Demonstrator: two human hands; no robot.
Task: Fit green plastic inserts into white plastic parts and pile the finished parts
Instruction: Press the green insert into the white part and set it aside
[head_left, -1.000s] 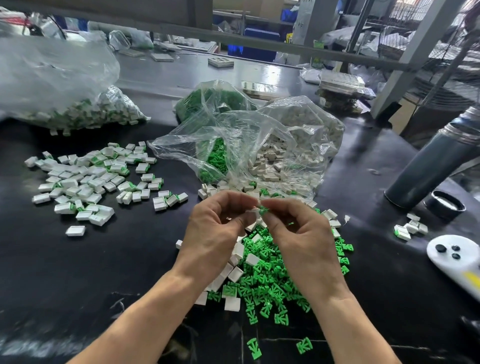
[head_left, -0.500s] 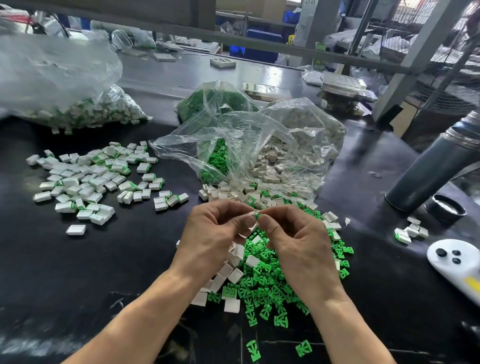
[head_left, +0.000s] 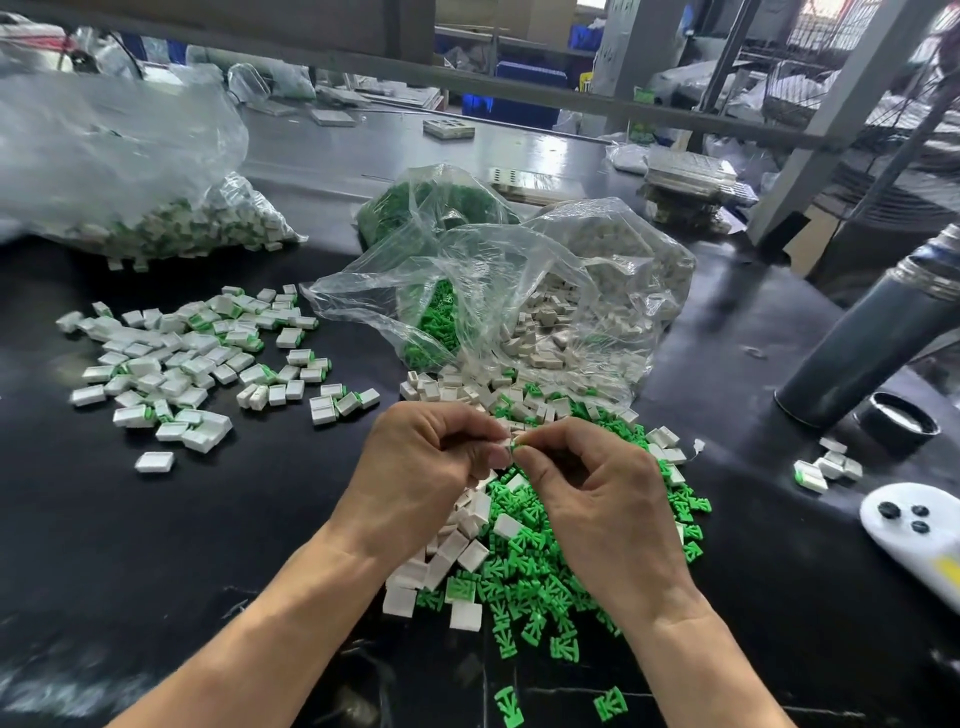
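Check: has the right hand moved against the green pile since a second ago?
No real move. The right hand still pinches at the left hand above the green pile; the small frame shift looks like camera motion.

left hand (head_left: 421, 467), right hand (head_left: 597, 499), fingertips pinching together

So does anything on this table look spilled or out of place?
Mostly it is tidy heaps. Two green inserts lie alone near the table's front edge, apart from the main green pile. One white part also sits apart from the finished pile.
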